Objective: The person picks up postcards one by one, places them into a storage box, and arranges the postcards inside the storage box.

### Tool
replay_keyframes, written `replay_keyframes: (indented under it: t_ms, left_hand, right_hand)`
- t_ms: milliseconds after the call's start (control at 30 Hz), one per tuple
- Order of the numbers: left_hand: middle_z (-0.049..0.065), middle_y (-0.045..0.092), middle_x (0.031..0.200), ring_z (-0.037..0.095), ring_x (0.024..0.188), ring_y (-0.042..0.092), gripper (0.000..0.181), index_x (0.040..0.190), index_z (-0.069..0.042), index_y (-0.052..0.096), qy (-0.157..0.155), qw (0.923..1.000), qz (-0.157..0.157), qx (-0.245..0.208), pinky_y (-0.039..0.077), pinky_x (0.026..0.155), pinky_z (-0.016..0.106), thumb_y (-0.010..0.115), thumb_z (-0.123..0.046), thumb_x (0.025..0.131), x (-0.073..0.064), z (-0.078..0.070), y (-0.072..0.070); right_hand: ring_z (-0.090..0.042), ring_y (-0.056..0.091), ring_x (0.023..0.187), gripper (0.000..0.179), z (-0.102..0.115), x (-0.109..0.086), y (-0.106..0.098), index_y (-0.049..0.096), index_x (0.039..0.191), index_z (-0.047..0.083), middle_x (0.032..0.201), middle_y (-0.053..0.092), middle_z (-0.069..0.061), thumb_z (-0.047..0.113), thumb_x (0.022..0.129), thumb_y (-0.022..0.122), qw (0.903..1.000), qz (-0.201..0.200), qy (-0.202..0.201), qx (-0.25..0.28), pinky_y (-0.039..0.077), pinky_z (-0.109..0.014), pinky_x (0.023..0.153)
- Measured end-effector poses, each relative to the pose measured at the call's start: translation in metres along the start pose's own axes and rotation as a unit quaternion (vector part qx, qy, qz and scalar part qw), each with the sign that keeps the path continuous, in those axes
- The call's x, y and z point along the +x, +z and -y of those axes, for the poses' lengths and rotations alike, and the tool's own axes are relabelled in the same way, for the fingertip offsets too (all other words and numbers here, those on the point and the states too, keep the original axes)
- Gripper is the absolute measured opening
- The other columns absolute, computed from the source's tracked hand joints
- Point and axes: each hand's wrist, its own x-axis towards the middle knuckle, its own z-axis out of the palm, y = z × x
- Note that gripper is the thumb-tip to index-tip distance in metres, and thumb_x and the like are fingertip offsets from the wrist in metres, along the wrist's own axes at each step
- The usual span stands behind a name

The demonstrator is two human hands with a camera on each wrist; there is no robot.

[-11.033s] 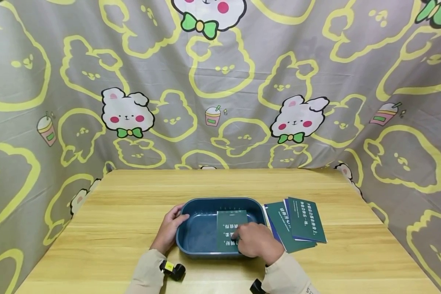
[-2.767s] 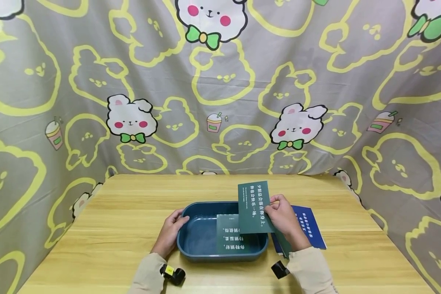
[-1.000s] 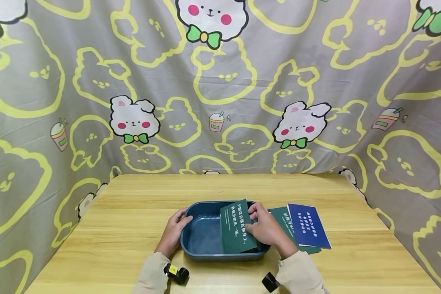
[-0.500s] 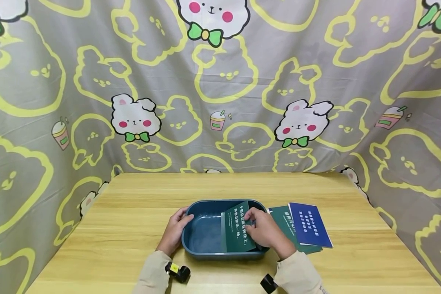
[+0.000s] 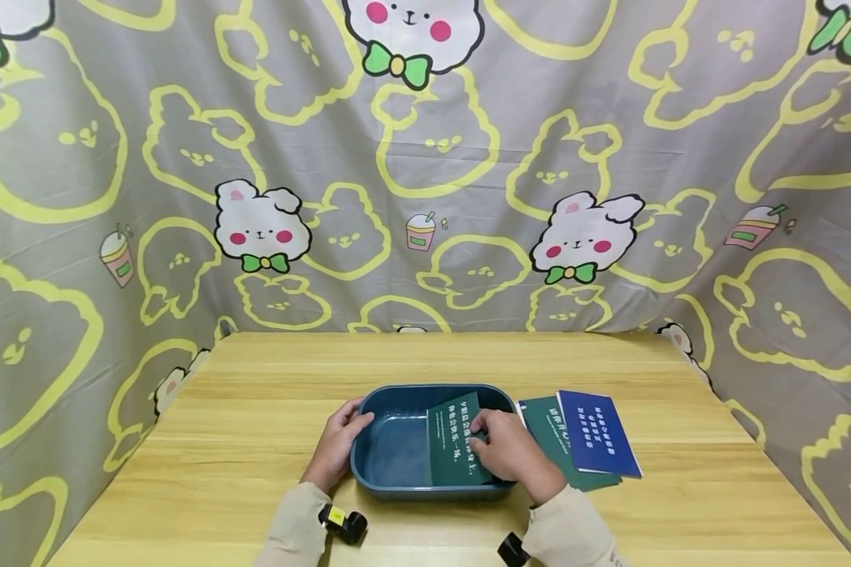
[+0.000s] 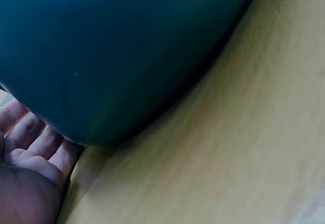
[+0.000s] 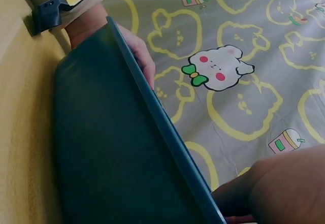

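Note:
A dark blue rectangular basin (image 5: 393,493) stands on the table. My left hand (image 5: 336,446) holds its left end, thumb over the rim; in the left wrist view the fingers of the left hand (image 6: 35,153) lie against its outer wall. Inside the basin's right part, a green card (image 5: 450,449) with white writing lies slightly tilted, overlapping another green card mostly hidden under it. My right hand (image 5: 507,447) reaches over the right rim and pinches the upper card's right side with curled fingers. In the right wrist view, the basin wall (image 7: 117,132) hides the card.
Right of the basin, a blue card (image 5: 601,433) lies partly over a green card (image 5: 556,437) on the wooden table (image 5: 255,378). A patterned curtain (image 5: 454,157) surrounds the table's back and sides. Both wrists carry small black cameras (image 5: 354,528).
My right hand has lifted the green card off the pile at right, uncovering the blue card, and brought it left and down into the basin. My left hand keeps holding the basin.

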Motion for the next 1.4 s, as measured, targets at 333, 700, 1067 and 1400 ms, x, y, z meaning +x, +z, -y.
replay_keyframes:
  t_ms: [333, 700, 1067, 1400]
  left_hand:
    - [0.018, 0.059, 0.123, 0.021, 0.106, 0.058, 0.039, 0.130, 0.007, 0.052, -0.005, 1.0000, 0.000, -0.001, 0.048, 0.085, 0.025, 0.058, -0.013, 0.097, 0.000, 0.000, 0.001]
    - [0.019, 0.058, 0.124, 0.020, 0.106, 0.058, 0.039, 0.131, 0.006, 0.052, -0.006, 1.0000, -0.001, -0.008, 0.048, 0.085, 0.025, 0.057, -0.013, 0.097, 0.001, 0.000, 0.001]
    - [0.019, 0.058, 0.126, 0.024, 0.112, 0.056, 0.039, 0.131, 0.007, 0.051, -0.004, 1.0000, 0.000, -0.008, 0.047, 0.088, 0.025, 0.057, -0.011, 0.097, 0.002, 0.000, 0.001]
    - [0.019, 0.059, 0.125, 0.023, 0.110, 0.057, 0.038, 0.131, 0.008, 0.051, -0.004, 0.9999, -0.003, -0.014, 0.047, 0.086, 0.025, 0.057, -0.010, 0.097, 0.001, -0.001, 0.003]
  right_hand:
    - [-0.015, 0.053, 0.070, 0.015, 0.004, -0.002, -0.003, 0.065, 0.098, 0.001, 0.088, 0.062, -0.006, 0.009, 0.087, 0.071, 0.9989, 0.017, 0.023, -0.036, 0.049, -0.036, 0.068]
    - [-0.026, 0.062, 0.095, 0.025, 0.009, -0.005, -0.009, 0.066, 0.109, -0.002, 0.107, 0.066, -0.017, 0.013, 0.089, 0.070, 0.9948, 0.062, 0.045, -0.067, 0.050, -0.047, 0.084]
    - [-0.025, 0.062, 0.093, 0.026, 0.011, -0.007, -0.011, 0.065, 0.113, -0.004, 0.109, 0.065, -0.017, 0.008, 0.090, 0.065, 0.9960, 0.061, 0.033, -0.058, 0.052, -0.046, 0.080]
    - [-0.026, 0.062, 0.104, 0.039, 0.011, -0.008, -0.006, 0.071, 0.106, 0.002, 0.108, 0.069, -0.010, -0.014, 0.083, 0.045, 0.9888, 0.134, -0.043, -0.049, 0.051, -0.041, 0.079]
